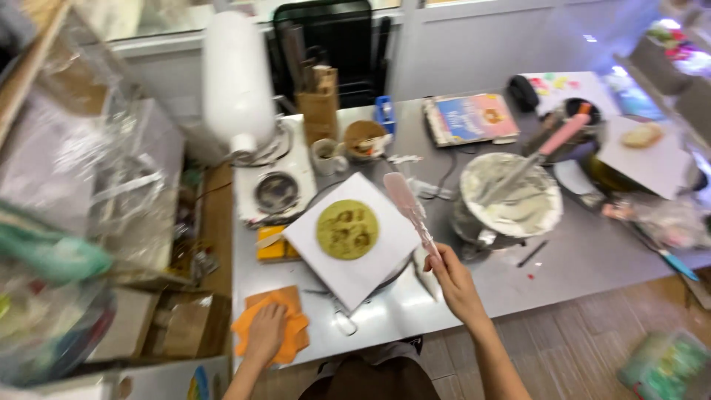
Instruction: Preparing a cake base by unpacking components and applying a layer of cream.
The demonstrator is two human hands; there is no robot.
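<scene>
Steel table [578, 259]: pink rectangular book [472, 118] at back edge.

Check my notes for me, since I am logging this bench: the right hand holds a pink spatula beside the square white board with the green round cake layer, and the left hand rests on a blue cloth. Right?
Not quite. The head view shows the left hand resting on an orange cloth, not a blue one. The right hand does hold the pink spatula beside the white board with the green cake layer.
</scene>
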